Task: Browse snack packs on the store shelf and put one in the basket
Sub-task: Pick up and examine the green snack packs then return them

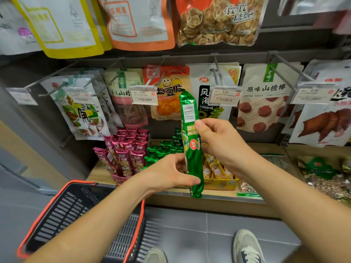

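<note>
Grey sneaker [247, 245] on grey floor tiles [190, 224]; price tag [144, 95] marked 3.90; metal peg [290, 65] above.

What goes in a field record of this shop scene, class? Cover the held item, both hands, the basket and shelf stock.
held item: green snack pack, upright, barcode facing camera
left hand: pinches its lower part
right hand: pinches it below the barcode
basket: black, orange rim, lower left; pack not yet inside
shelf stock: magenta packs, green packs, yellow packs
</note>
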The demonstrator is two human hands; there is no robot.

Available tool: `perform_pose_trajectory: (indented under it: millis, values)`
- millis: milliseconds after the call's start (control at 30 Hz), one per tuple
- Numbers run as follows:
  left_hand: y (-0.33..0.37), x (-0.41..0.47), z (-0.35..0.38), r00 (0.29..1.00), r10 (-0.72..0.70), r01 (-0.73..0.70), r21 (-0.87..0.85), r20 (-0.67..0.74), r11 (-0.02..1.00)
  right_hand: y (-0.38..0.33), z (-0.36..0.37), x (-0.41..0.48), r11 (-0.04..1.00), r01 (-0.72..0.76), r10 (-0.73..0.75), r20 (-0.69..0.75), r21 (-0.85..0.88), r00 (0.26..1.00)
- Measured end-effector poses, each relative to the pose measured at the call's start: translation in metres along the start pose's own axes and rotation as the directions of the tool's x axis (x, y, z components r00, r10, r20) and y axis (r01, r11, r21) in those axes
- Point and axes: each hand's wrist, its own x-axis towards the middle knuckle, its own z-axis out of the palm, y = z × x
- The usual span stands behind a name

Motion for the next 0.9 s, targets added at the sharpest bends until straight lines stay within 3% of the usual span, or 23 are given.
perform_pose_trajectory:
  millis: [67,167,233,333,400,467,533,633,733,900]
  values:
    - [0.005,-0.007,-0.016,0.997,0.004,-0.014,0.127,0.081,0.992,-0.002,0.001,-0.001,0.999,0.044,-0.044,0.019,0.009,0.999]
    - [0.014,-0.03,-0.057,0.942,-0.075,-0.034,0.315,0.327,0.949,-0.003,-0.009,0.001,0.983,0.033,-0.054,0.114,0.178,0.992]
    - [0.014,-0.043,-0.078,0.929,-0.12,-0.008,0.343,0.351,0.939,-0.005,-0.018,-0.002,0.978,0.019,-0.06,0.196,0.207,0.979]
    - [0.008,-0.052,-0.099,0.97,-0.124,0.037,0.378,0.208,0.925,-0.006,-0.028,-0.004,0.995,0.014,-0.038,0.246,0.099,0.969]
    - [0.007,-0.055,-0.109,0.997,-0.049,0.028,0.326,0.056,0.945,-0.004,-0.036,-0.002,0.986,0.03,0.023,0.316,-0.162,0.949]
    - [0.009,-0.057,-0.118,0.986,0.085,-0.059,0.169,-0.147,0.984,-0.001,-0.041,0.0,0.874,0.074,0.155,0.421,-0.48,0.894]
    - [0.012,-0.057,-0.12,0.952,0.169,-0.165,0.037,-0.255,0.986,0.002,-0.038,-0.001,0.779,0.133,0.241,0.488,-0.613,0.839]
    - [0.017,-0.055,-0.111,0.938,0.232,-0.222,0.067,-0.257,0.973,0.007,-0.024,-0.003,0.709,0.22,0.288,0.56,-0.67,0.777]
    - [0.022,-0.058,-0.109,0.934,0.261,-0.243,0.103,-0.244,0.965,0.014,-0.018,0.0,0.6,0.253,0.349,0.533,-0.759,0.77]
    - [0.023,-0.062,-0.109,0.93,0.277,-0.267,0.071,-0.243,0.961,0.016,-0.012,0.001,0.506,0.27,0.436,0.513,-0.819,0.739]
